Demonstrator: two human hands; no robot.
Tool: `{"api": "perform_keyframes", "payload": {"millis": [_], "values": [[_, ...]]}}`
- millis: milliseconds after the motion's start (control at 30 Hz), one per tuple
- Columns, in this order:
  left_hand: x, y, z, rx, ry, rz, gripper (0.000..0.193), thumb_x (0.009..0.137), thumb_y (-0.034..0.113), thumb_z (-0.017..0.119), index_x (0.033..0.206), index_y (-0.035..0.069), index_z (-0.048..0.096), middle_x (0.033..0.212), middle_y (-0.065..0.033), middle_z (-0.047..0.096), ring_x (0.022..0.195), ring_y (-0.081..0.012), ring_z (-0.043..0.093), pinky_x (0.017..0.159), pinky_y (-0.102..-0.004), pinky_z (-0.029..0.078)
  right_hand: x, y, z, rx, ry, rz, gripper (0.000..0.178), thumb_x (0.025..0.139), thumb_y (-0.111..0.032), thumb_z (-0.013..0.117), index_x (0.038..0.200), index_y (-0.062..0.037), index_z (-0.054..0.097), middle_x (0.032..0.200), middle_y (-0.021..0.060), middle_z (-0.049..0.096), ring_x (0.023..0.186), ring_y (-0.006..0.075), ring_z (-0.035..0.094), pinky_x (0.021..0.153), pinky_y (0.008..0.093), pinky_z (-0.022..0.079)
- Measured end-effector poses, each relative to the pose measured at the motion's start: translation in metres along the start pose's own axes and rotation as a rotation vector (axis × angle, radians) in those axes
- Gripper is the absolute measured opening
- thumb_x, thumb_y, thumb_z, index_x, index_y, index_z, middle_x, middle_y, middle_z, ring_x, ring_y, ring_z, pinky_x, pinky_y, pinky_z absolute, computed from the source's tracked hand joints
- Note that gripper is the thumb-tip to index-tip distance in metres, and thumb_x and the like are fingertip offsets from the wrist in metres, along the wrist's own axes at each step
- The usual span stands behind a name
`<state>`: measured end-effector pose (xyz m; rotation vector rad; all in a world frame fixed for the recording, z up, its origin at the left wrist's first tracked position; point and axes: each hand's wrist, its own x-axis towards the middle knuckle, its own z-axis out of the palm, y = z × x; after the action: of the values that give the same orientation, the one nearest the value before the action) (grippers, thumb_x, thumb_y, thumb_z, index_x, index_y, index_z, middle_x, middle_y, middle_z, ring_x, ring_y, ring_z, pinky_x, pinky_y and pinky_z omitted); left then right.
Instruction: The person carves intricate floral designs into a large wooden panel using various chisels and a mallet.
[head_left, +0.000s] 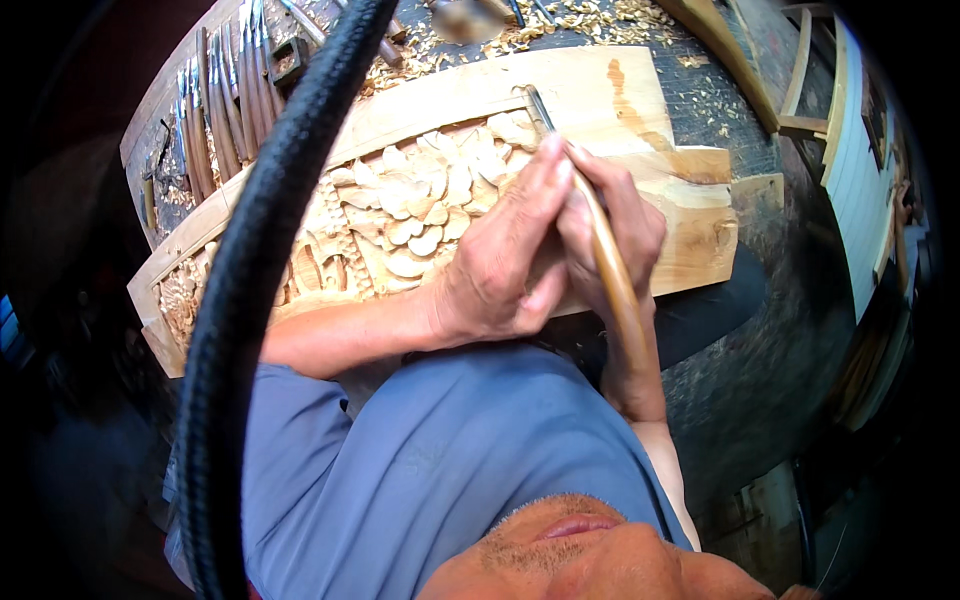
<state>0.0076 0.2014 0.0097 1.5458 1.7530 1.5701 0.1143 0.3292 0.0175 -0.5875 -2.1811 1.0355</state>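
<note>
Pale wood board (pixel 590 110) has leafy bumps (pixel 415 200); left hand (pixel 505 255) and right hand (pixel 625 225) curl tight round a chisel (pixel 617 275) pointing to eleven o'clock.

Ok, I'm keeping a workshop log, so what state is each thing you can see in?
Pale wooden board: partly carved, plain and brown-stained toward the right
Long wooden-handled metal carving tool: held, tip against the board
Bare left grip: closed near the tool's metal end
Bare right grip: closed around its handle
Row of slim wooden-handled tools: lying side by side
Pale curled wood shavings: loose, scattered
</note>
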Motion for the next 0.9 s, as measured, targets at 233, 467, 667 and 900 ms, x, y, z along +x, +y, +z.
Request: {"api": "perform_keyframes", "payload": {"millis": [233,467,667,900], "values": [[0.005,0.003,-0.006,0.052,-0.018,0.06,0.079,0.077,0.003,0.082,0.149,-0.011,0.053,0.155,-0.0388,0.053,0.144,-0.051,0.057,0.123,-0.0514,0.048,-0.009,-0.001,-0.008,-0.066,0.054,-0.049,0.031,0.09,-0.006,0.068,0.119,0.0052,0.072,0.096,0.0201,0.079,0.077,0.0314,0.079,0.072,0.0404,0.063],[0.003,0.001,-0.006,0.048,-0.007,0.062,0.08,0.076,0.006,0.084,0.149,-0.01,0.055,0.153,-0.0368,0.056,0.143,-0.0494,0.059,0.123,-0.0523,0.047,-0.001,-0.02,-0.02,-0.074,-0.042,0.07,0.029,0.092,-0.007,0.065,0.118,0.0047,0.072,0.097,0.0199,0.078,0.082,0.0307,0.079,0.075,0.0398,0.062],[0.003,0.005,-0.002,0.003,-0.027,0.027,0.09,0.074,0.0,0.081,0.156,-0.013,0.045,0.16,-0.0411,0.046,0.149,-0.0532,0.051,0.126,-0.0531,0.043,0.0,-0.017,-0.015,-0.046,-0.035,0.095,0.029,0.096,-0.009,0.062,0.12,0.0043,0.072,0.103,0.0199,0.079,0.087,0.0313,0.08,0.078,0.0398,0.062],[0.003,0.005,-0.003,0.047,-0.062,0.03,0.092,0.074,-0.001,0.077,0.158,-0.014,0.041,0.16,-0.0439,0.043,0.151,-0.0548,0.047,0.128,-0.053,0.041,-0.008,0.003,-0.002,-0.01,0.043,-0.012,0.028,0.093,-0.005,0.069,0.12,0.0049,0.071,0.099,0.0212,0.078,0.081,0.0354,0.079,0.074,0.0412,0.063]]}}
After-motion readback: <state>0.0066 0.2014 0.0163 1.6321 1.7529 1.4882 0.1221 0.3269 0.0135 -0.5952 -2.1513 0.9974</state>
